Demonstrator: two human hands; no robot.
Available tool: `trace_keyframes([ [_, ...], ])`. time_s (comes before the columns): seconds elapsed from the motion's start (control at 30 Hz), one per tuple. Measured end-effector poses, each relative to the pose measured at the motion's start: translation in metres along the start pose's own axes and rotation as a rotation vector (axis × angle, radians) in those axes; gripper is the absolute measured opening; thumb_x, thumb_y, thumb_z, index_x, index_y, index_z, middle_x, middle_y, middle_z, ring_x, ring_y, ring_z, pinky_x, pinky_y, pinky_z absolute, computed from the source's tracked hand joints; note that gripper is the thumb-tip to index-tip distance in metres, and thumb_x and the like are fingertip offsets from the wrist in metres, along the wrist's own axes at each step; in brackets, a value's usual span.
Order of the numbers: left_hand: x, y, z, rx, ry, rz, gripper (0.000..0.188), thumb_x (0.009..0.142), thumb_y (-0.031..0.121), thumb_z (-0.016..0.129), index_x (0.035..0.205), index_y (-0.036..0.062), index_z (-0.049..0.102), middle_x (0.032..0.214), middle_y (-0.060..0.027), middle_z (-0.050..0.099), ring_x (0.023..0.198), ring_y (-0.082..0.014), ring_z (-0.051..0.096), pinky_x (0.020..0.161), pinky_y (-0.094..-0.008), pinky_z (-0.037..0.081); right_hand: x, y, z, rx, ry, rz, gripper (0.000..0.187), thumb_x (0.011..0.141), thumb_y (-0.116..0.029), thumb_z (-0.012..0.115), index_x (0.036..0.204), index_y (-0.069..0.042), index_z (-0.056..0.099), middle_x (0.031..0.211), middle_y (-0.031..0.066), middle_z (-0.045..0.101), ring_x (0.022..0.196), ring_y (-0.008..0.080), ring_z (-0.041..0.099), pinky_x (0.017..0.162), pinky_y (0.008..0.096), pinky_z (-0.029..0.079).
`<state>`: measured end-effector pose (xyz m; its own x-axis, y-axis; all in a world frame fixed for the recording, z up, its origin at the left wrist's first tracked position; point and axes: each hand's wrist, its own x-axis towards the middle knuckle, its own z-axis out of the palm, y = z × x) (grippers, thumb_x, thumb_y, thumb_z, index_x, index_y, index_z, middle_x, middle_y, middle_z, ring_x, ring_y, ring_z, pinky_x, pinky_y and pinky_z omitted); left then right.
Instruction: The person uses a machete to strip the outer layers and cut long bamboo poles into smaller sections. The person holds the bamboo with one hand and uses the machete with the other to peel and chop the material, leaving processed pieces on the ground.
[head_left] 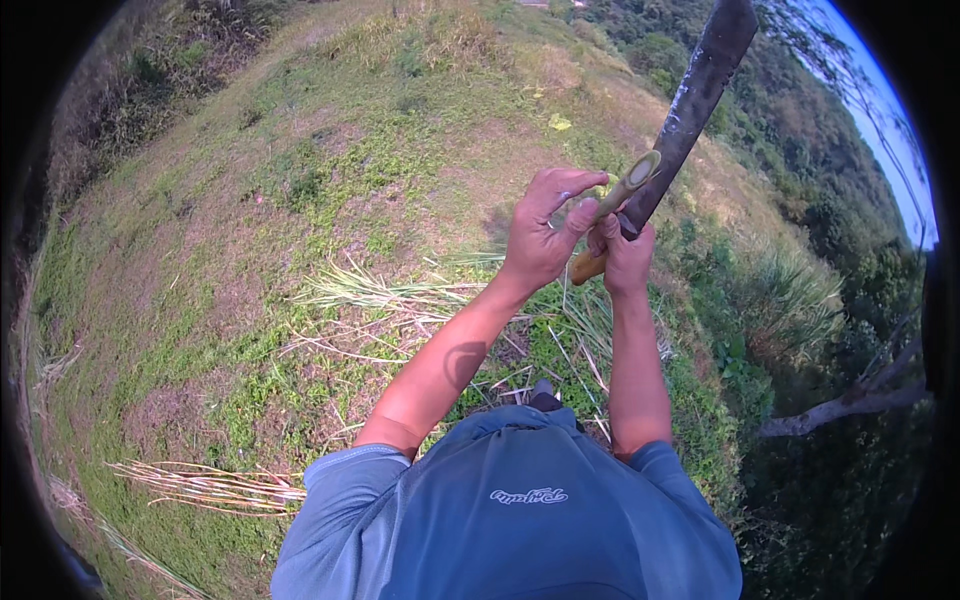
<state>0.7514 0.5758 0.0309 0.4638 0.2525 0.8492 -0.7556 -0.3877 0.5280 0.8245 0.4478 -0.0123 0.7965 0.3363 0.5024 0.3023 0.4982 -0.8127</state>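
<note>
My right hand (630, 262) is wrapped round the yellowish handle (588, 267) of a machete. Its long dark blade (690, 110), marked with pale smears, points up and to the right. Close beside it, my left hand (543, 228) has its thumb and fingers round a short hollow green stalk (632, 183), which looks like bamboo. The stalk's pale, open cut end tilts up and right, in front of the blade's base. My fingers hide the stalk's lower end.
Loose cut stalks and long leaves (400, 297) lie on the grass in front of me. A bundle of thin stems (215, 487) lies at the lower left. To the right, the ground drops into dense bushes (790, 300), with a bare branch (845, 408) jutting through.
</note>
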Motion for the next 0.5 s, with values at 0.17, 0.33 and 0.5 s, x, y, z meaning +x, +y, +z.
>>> trace_keyframes([
  [0.17,-0.033,-0.065,0.120,-0.219,-0.602,-0.168,0.028,0.101,0.024,0.044,0.108,0.0019,0.059,0.096,-0.0092,0.061,0.087,-0.0198,0.057,0.082,-0.0326,0.044,-0.018,-0.090,-0.063,0.150,0.346,-0.177,0.029,0.088,-0.022,0.068,0.101,0.001,0.054,0.062,0.0007,0.046,0.051,0.0107,0.043,0.048,0.0269,0.038],
  [0.33,-0.063,-0.025,0.233,-0.565,-0.805,-0.255,0.037,0.101,0.036,0.040,0.092,0.0048,0.057,0.068,-0.0120,0.051,0.065,-0.0265,0.053,0.063,-0.0365,0.043,-0.084,-0.174,-0.133,-0.059,0.599,-0.372,0.025,0.088,-0.020,0.069,0.100,-0.004,0.054,0.062,0.0000,0.044,0.052,0.0111,0.043,0.053,0.0290,0.040],
  [0.5,-0.097,0.039,0.305,-0.551,-0.963,-0.122,0.039,0.101,0.040,0.039,0.086,0.0071,0.054,0.060,-0.0137,0.048,0.055,-0.0350,0.050,0.054,-0.0408,0.041,-0.167,-0.248,-0.187,-0.305,0.887,-0.514,0.026,0.083,-0.007,0.068,0.104,-0.007,0.053,0.070,0.0019,0.049,0.052,0.0115,0.045,0.054,0.0312,0.041],
])
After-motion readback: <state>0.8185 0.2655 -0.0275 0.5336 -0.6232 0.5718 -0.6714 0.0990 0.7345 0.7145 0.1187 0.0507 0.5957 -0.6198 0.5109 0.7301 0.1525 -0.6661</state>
